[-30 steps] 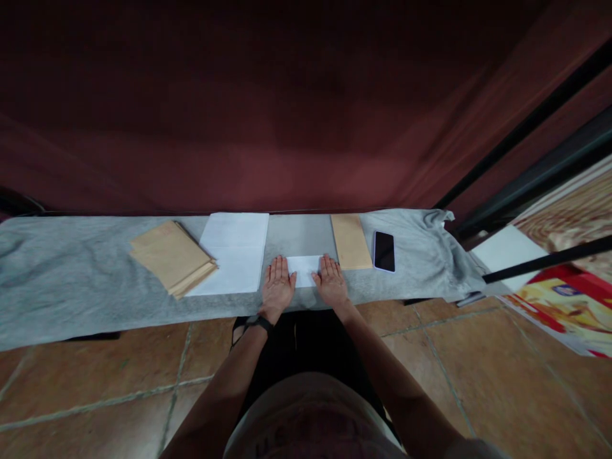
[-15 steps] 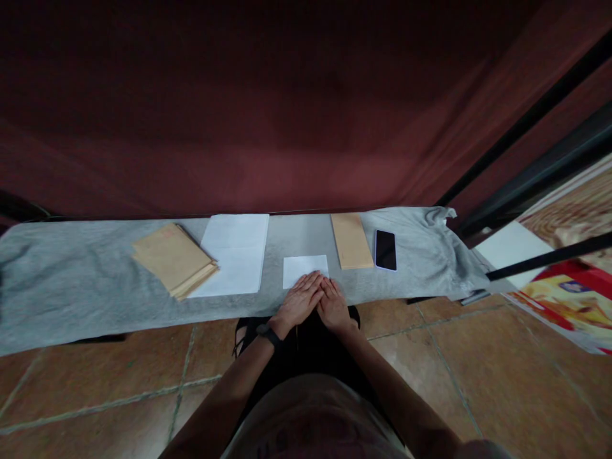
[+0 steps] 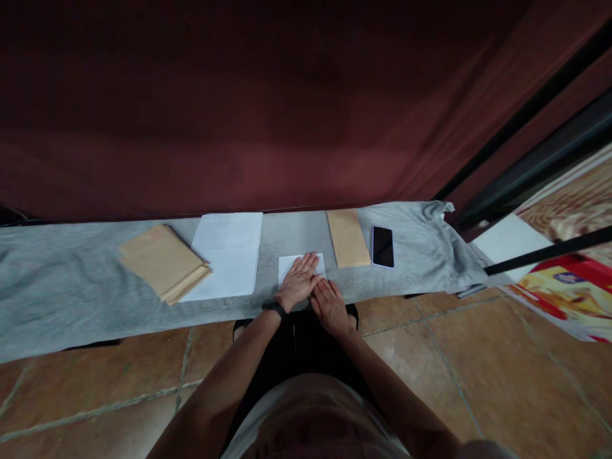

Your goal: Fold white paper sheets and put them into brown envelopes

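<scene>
A small white sheet of paper (image 3: 285,265), probably folded, lies on the grey cloth in front of me. My left hand (image 3: 299,280) rests flat across it, fingers stretched out toward the far right and thumb apart. At the sheet's near right corner lies my right hand (image 3: 331,307), its fingers straight and flat, the tips touching the paper's near edge. Both hands are open and grip nothing. The part of the sheet under the left palm is hidden.
Brown envelopes (image 3: 160,258) lie in a fanned pile at left, partly over a stack of white paper (image 3: 229,255). To the right are another brown envelope (image 3: 349,239) and a phone (image 3: 383,247). Grey cloth (image 3: 71,280) covers the narrow table; a dark red curtain (image 3: 287,172) hangs behind.
My left hand has slid forward over the white sheet, covering more of it. My right hand has moved slightly back toward me. The whole view has shifted a little.
</scene>
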### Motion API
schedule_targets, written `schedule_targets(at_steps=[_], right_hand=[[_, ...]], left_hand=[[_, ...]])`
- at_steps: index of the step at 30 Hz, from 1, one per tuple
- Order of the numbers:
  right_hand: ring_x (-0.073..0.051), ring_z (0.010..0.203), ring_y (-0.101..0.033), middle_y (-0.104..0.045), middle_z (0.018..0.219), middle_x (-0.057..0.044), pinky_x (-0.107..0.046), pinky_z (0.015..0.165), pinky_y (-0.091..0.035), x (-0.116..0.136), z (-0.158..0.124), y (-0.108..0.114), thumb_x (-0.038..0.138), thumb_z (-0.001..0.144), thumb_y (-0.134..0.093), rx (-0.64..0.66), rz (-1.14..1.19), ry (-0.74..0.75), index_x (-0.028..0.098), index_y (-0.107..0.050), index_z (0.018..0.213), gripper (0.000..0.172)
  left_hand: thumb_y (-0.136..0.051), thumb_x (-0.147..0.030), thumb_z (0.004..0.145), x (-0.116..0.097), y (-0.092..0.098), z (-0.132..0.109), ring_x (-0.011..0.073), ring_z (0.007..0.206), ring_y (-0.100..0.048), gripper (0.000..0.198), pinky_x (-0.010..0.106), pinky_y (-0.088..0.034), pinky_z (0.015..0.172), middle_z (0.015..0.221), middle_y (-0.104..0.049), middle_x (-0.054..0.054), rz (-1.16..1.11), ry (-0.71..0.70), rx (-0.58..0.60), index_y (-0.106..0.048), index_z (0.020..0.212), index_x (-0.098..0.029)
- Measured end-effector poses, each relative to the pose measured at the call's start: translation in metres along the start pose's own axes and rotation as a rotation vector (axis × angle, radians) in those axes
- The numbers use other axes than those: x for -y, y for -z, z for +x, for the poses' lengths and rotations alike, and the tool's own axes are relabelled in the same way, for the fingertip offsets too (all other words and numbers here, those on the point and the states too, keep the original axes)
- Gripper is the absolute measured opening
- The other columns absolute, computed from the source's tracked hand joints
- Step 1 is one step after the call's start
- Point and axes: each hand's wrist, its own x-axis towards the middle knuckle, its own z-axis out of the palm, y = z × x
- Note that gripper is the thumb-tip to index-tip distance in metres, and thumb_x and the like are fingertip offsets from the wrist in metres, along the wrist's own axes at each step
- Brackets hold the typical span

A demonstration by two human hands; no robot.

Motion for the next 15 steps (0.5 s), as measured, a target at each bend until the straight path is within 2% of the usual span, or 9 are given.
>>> schedule_targets(at_steps=[10, 15], right_hand=[[-0.024, 0.145, -0.042, -0.050, 0.154, -0.012, -0.047, 0.123, -0.032, 0.001, 0.001, 0.004, 0.029, 0.106, -0.039, 0.019, -0.007, 0.000, 0.012, -0.048, 0.149, 0.048], [-0.025, 0.145, -0.043, -0.049, 0.154, -0.013, -0.047, 0.123, -0.031, 0.002, 0.002, 0.003, 0.030, 0.105, -0.042, 0.006, 0.037, -0.005, 0.012, -0.048, 0.149, 0.048]], left_hand=[[-0.027, -0.046, 0.104, 0.011, -0.001, 0.015, 0.0232, 0.156, -0.017, 0.065, 0.044, -0.017, 0.128, 0.165, -0.028, 0.013, 0.038, 0.084, -0.068, -0.030, 0.157, -0.009], [-0.026, -0.045, 0.105, 0.012, -0.002, -0.003, 0.0268, 0.155, -0.019, 0.066, 0.045, -0.022, 0.126, 0.164, -0.029, 0.019, 0.060, 0.171, -0.094, -0.032, 0.155, -0.002]])
